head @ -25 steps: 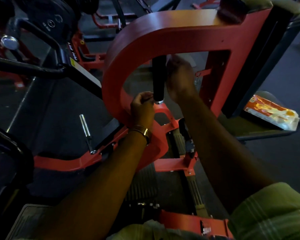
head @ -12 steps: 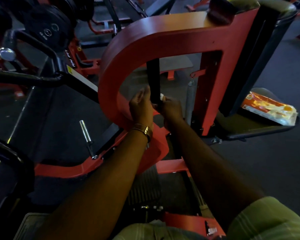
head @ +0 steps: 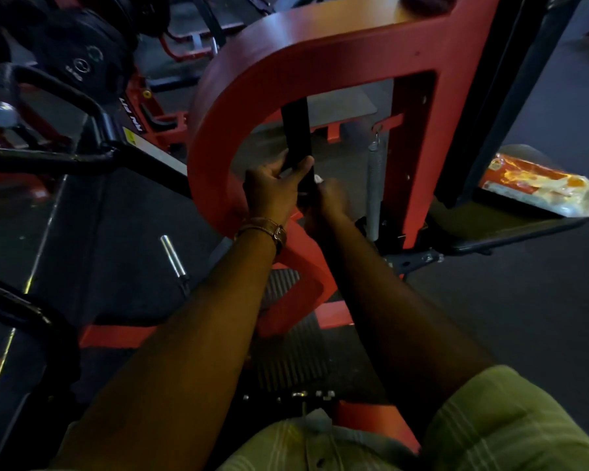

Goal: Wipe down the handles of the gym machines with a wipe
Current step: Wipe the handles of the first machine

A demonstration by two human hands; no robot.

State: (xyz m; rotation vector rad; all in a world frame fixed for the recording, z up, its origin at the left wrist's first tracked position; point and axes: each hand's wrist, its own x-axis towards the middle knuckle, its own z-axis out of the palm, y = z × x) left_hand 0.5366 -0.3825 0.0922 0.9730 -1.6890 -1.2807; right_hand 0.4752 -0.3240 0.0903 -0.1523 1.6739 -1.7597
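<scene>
A black vertical handle (head: 296,130) hangs inside the curved red frame (head: 218,107) of a gym machine. My left hand (head: 272,192) grips the lower part of the handle, thumb across its front. My right hand (head: 330,202) is wrapped round the bottom end of the handle just to the right, and a small bit of white wipe (head: 318,179) shows above its fingers. The rest of the wipe is hidden inside the right hand.
An orange pack of wipes (head: 538,188) lies on the black seat pad (head: 490,229) at the right. A metal spring (head: 374,185) hangs beside the red upright. Black bars and weight plates (head: 79,59) crowd the left; a chrome peg (head: 174,256) sticks up below.
My right hand has slid down the handle from its upper part to its bottom end with the wipe. My left hand has shifted up and taken hold of the handle.
</scene>
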